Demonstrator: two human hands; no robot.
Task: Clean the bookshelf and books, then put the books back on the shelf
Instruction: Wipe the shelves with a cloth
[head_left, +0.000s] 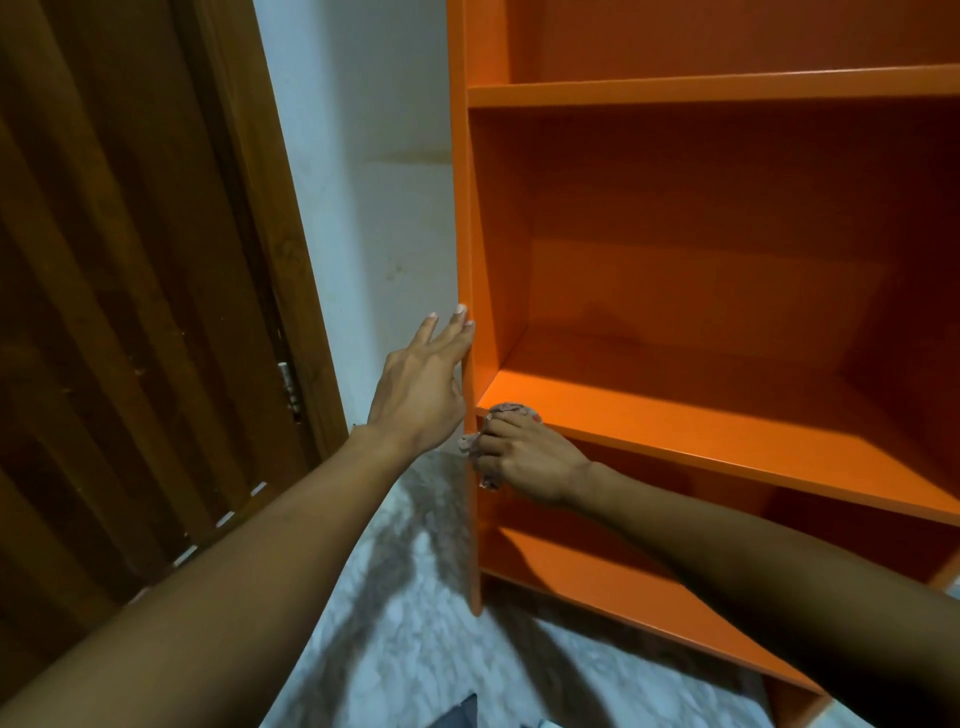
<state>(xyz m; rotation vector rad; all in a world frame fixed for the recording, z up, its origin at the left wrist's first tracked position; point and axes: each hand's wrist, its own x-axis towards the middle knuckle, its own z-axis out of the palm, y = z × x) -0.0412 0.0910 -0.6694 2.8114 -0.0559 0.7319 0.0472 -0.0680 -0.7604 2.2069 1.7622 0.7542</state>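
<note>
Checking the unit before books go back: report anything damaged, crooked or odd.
Nothing stands out. The orange bookshelf looks intact, its boards straight and bare. The left hand steadies its side panel; the right hand presses a cloth at a shelf's front corner.

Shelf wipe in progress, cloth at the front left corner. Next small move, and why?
Probably slide the cloth rightward along the front edge of the middle shelf board. The right hand grips it bunched at the board's left end, beside the side panel, so the rest of that edge lies to the right. The left hand rests flat against the panel, steadying the orange bookshelf. No books in view.
</note>
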